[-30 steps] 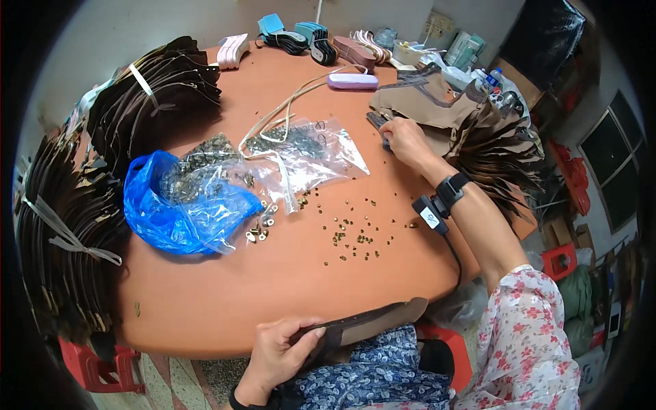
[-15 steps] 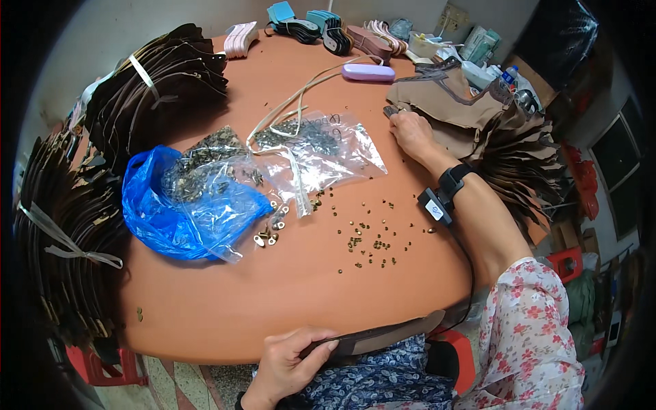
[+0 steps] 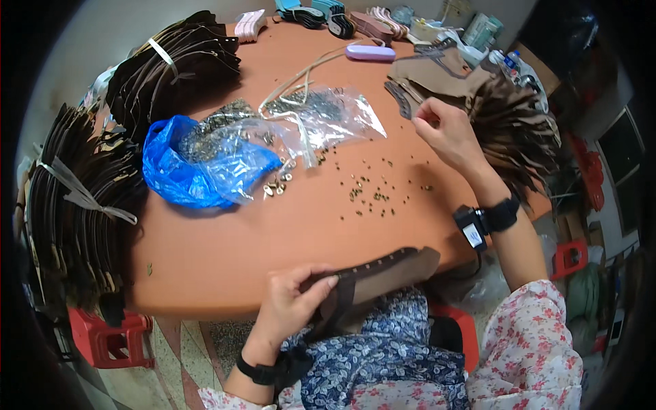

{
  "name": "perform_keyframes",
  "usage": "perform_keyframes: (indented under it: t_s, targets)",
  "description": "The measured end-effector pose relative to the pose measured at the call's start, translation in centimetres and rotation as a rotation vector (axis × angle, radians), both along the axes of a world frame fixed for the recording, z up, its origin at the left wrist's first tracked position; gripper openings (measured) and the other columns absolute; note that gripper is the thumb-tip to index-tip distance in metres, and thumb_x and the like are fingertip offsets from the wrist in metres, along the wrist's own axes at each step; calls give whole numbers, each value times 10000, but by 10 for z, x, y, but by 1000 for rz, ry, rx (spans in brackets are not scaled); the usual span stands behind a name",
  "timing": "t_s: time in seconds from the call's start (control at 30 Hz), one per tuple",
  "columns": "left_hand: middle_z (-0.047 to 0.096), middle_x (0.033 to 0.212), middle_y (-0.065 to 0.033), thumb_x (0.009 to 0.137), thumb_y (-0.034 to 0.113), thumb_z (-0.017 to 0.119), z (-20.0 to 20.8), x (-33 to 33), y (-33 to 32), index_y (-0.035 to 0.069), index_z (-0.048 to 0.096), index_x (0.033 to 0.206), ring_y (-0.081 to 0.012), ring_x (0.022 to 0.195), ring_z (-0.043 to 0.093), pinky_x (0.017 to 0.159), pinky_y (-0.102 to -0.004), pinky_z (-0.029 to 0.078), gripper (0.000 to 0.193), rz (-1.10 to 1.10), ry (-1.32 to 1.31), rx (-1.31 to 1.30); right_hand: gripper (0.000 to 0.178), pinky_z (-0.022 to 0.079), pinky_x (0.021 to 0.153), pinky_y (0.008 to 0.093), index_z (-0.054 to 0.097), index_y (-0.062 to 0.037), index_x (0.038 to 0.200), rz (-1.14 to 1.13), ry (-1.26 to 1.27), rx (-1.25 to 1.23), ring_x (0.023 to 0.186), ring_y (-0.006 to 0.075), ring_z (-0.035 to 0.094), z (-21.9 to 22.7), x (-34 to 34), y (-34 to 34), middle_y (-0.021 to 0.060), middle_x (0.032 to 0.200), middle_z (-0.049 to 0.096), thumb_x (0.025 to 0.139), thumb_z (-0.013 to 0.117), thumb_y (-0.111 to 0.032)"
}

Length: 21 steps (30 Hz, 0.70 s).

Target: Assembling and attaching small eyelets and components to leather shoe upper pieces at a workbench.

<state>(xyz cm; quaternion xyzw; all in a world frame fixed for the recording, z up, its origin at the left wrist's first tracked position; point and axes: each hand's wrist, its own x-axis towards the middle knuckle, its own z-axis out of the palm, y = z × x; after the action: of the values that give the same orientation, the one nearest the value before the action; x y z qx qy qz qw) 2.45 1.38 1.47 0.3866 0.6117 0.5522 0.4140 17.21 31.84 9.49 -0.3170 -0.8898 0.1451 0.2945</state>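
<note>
Your left hand (image 3: 290, 304) has its grip clenched on a dark brown leather strap (image 3: 383, 270), flat and studded along its edge, at the near rim of the orange worktop (image 3: 225, 239). Your right hand (image 3: 447, 133) pinches something too small to tell, beyond the scattered brass rivets (image 3: 372, 195). A crinkled blue plastic bag (image 3: 188, 171) and clear bags (image 3: 321, 116) of metal parts lie to the left, well apart from the strap.

Person, seated at the orange table (image 3: 287, 232), is wearing:
- a white sleeve with a pink floral print on the right arm, beside the table's right corner;
- a black wrist strap (image 3: 502, 213) carrying a small dark device (image 3: 471, 229) with a pale face;
- a black band (image 3: 258, 371) on the left wrist, below the table's near edge;
- a blue floral garment (image 3: 389, 355) over the lap.
</note>
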Motion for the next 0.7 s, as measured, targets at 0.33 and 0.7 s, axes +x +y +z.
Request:
perform_keyframes:
  t_s: [0.33,0.7]
  targets:
    - [680,896,-27,880,4,638,-2,-1,8,-42,664,1014,-70,796,614,727,-210,500,144,-51,-226,93,113,446,779,398,590,-45,734,-285,45,43,905,292,576,-91,109,-82,91,920,634,741,655,-137]
    - [684,901,-36,877,-2,634,-2,0,7,-42,661,1015,-70,791,620,723,-208,498,146,-52,-191,108,130,503,773,323,655,27,913,-200,131,-126,882,259,641,-86,122,-94,130,988,654,851,617,-80]
